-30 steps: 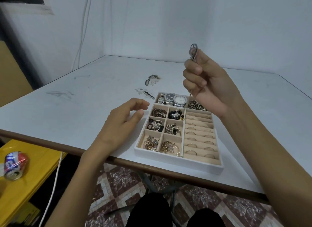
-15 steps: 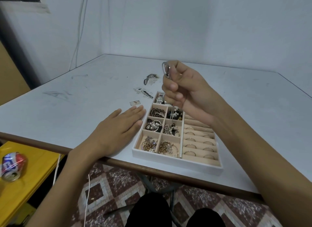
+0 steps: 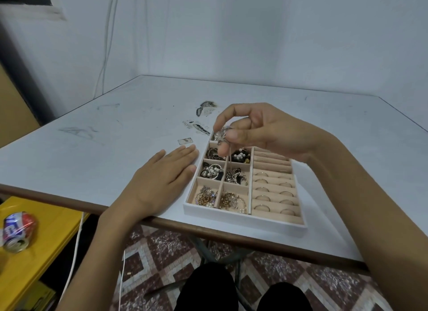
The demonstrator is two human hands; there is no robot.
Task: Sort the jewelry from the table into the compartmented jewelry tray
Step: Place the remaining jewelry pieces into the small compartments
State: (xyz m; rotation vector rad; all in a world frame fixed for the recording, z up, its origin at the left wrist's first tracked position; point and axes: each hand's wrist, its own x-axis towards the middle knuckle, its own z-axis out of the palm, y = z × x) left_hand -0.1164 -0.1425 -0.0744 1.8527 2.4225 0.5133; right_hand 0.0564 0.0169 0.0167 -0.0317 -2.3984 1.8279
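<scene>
A white jewelry tray [image 3: 243, 219] with beige compartments sits at the table's near edge. Its left compartments hold pearls, chains and gold pieces; its right side holds rows of rings [image 3: 274, 190]. My right hand [image 3: 254, 132] hovers over the tray's far left compartments, thumb and fingers pinched on a small silver jewelry piece [image 3: 222, 132] with a thin part hanging down. My left hand [image 3: 162, 178] lies flat and open on the table, touching the tray's left wall. The far compartments are partly hidden by my right hand.
The white table [image 3: 115, 148] has scuff marks and a small tag [image 3: 185, 141] lying left of the tray. A crushed can [image 3: 17, 232] rests on a yellow surface [image 3: 41, 252] lower left. A white cable [image 3: 76, 252] hangs beside it. Walls stand close behind.
My right hand has come down from head height toward the tray's far left corner, still holding the silver piece. My left hand has flattened onto the table beside the tray.
</scene>
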